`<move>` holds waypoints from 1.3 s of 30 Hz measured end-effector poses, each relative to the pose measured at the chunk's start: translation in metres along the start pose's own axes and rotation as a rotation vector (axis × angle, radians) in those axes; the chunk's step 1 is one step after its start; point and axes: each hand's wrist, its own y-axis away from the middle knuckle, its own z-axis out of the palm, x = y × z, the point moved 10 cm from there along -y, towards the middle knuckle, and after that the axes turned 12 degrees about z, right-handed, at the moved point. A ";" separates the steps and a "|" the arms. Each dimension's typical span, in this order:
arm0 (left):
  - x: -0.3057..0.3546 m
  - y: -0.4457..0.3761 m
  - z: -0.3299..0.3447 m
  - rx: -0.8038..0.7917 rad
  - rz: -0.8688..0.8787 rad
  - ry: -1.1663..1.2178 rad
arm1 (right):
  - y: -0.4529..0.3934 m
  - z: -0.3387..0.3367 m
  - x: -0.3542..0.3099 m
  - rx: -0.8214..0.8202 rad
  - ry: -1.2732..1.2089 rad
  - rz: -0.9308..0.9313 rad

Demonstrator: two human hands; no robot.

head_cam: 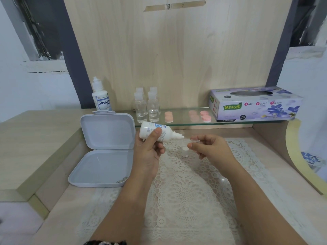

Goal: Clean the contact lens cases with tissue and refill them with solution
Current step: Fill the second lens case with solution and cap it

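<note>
Broadly, a lace doily (185, 188) covers the near tabletop, with an open white plastic box (104, 149) at its left and a Mysoft tissue box (254, 105) far right on the glass shelf (185, 121). Above the doily, the left hand (148, 149) grips a tilted white solution bottle (155, 132), nozzle pointing right toward what seems a small clear lens case (194, 140) pinched by the right hand (212, 147).

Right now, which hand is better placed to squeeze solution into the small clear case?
The left hand: it grips the tilted solution bottle, nozzle pointing at the clear case that the right hand pinches.
</note>
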 end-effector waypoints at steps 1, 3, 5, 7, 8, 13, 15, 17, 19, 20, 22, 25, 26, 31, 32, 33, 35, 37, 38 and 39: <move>0.000 0.000 0.000 0.000 0.001 0.001 | 0.000 0.000 0.000 -0.001 0.000 0.000; 0.002 0.000 0.001 -0.006 0.008 0.002 | 0.000 0.000 0.000 0.000 0.000 0.002; 0.003 0.001 0.000 -0.007 0.014 -0.001 | 0.000 -0.001 0.001 0.004 -0.001 0.004; 0.003 0.000 -0.001 -0.001 0.012 -0.001 | -0.001 -0.001 0.001 0.006 -0.002 0.005; 0.003 0.000 -0.001 0.002 0.010 0.000 | -0.001 -0.001 0.001 0.005 -0.002 0.005; 0.003 0.001 0.000 -0.002 0.011 0.002 | 0.000 0.000 0.001 -0.001 -0.005 0.002; 0.004 0.001 0.001 -0.007 0.016 0.000 | 0.001 0.000 0.000 -0.002 -0.006 0.002; 0.004 0.001 0.000 -0.007 0.019 -0.005 | 0.000 0.000 0.000 0.000 -0.007 0.004; 0.003 0.001 0.000 -0.003 0.016 -0.006 | -0.001 0.000 0.001 0.002 -0.007 0.006; 0.003 0.001 0.000 -0.003 0.016 -0.006 | -0.001 0.000 0.001 0.003 -0.008 0.007; 0.004 0.001 0.000 -0.003 0.018 -0.004 | -0.001 -0.001 0.001 0.004 -0.009 0.007; 0.004 0.001 0.000 -0.002 0.016 -0.007 | -0.001 0.000 0.001 0.004 -0.006 0.006; 0.004 0.001 0.000 0.001 0.012 -0.006 | -0.001 0.000 0.001 0.004 -0.007 0.006; 0.004 0.001 0.000 0.004 0.009 0.003 | -0.001 0.001 0.001 -0.004 -0.008 0.006; 0.004 0.002 0.000 0.002 0.011 0.000 | -0.001 0.001 0.001 -0.005 -0.008 0.005; 0.004 0.001 0.001 -0.001 0.012 -0.002 | -0.001 0.001 0.001 -0.006 -0.007 0.005; 0.004 0.001 0.001 -0.006 0.015 -0.006 | -0.001 0.000 0.001 -0.005 -0.003 0.005; 0.005 0.001 0.002 -0.014 0.019 -0.010 | -0.001 0.000 0.001 -0.004 -0.005 0.005; 0.004 0.001 0.002 -0.015 0.019 -0.011 | -0.001 0.000 0.001 -0.004 -0.006 0.005; 0.004 0.001 0.001 -0.015 0.016 -0.012 | -0.001 0.000 0.001 -0.003 -0.006 0.005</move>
